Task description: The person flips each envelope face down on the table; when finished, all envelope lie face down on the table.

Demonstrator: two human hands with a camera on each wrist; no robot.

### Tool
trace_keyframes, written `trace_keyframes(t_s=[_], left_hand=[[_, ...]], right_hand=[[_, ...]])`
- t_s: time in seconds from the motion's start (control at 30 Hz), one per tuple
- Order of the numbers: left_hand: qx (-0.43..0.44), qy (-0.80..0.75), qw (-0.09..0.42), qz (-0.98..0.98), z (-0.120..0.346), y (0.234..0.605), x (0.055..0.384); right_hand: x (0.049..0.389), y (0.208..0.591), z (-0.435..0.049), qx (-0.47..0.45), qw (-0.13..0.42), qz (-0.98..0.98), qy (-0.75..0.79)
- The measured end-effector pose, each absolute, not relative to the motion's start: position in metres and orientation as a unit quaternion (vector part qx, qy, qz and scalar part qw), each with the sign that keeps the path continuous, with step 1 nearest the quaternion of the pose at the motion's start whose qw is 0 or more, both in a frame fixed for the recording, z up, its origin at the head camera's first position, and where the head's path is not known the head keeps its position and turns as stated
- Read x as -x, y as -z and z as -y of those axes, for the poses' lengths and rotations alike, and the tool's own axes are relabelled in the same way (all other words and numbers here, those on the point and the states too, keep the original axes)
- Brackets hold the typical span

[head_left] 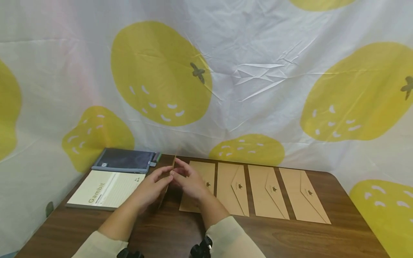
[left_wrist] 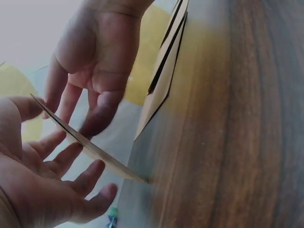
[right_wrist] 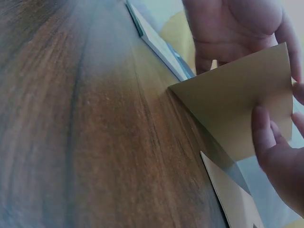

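Note:
Between my two hands stands a kraft-paper envelope [right_wrist: 232, 99], tilted up on edge; in the head view it shows as a thin brown line. My left hand [head_left: 150, 190] holds it from the left, fingers spread along one face and thumb near the upper edge in the left wrist view. From the other side my right hand [head_left: 193, 181] pinches it near the far edge, a digit pressing the face in the right wrist view. The envelope's lower edge is close to the table [head_left: 167, 229]. Right of the hands, several brown envelopes [head_left: 232, 193] lie in a row, the leftmost partly hidden by my right hand.
A cream notebook [head_left: 106, 188] lettered "Gambit" lies at the left. Behind it is a dark blue zip pouch [head_left: 124, 160] with small coloured items at its right end. A white curtain [head_left: 245, 89] with yellow fruit prints hangs along the table's back edge.

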State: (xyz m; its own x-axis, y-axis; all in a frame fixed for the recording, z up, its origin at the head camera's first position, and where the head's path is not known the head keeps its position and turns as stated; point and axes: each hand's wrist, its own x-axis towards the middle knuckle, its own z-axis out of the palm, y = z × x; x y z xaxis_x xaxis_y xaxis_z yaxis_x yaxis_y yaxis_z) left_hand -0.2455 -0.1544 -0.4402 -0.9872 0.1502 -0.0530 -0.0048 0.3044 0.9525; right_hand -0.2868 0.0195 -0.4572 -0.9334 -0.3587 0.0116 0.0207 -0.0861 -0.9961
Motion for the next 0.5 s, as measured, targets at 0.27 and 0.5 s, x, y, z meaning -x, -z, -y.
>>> trace_keyframes(t_s=[0.27, 0.5], left_hand=[[-0.053, -0.618, 0.048, -0.783, 0.1556, 0.4365, 0.2475], [-0.024, -0.635, 0.024, -0.771, 0.1605, 0.4322, 0.2474]], right_hand=[[0.2834, 0.4575, -0.0175, 0.141, 0.148, -0.666, 0.718], [0.2822, 0.4593, -0.0172, 0.141, 0.163, -0.681, 0.700]])
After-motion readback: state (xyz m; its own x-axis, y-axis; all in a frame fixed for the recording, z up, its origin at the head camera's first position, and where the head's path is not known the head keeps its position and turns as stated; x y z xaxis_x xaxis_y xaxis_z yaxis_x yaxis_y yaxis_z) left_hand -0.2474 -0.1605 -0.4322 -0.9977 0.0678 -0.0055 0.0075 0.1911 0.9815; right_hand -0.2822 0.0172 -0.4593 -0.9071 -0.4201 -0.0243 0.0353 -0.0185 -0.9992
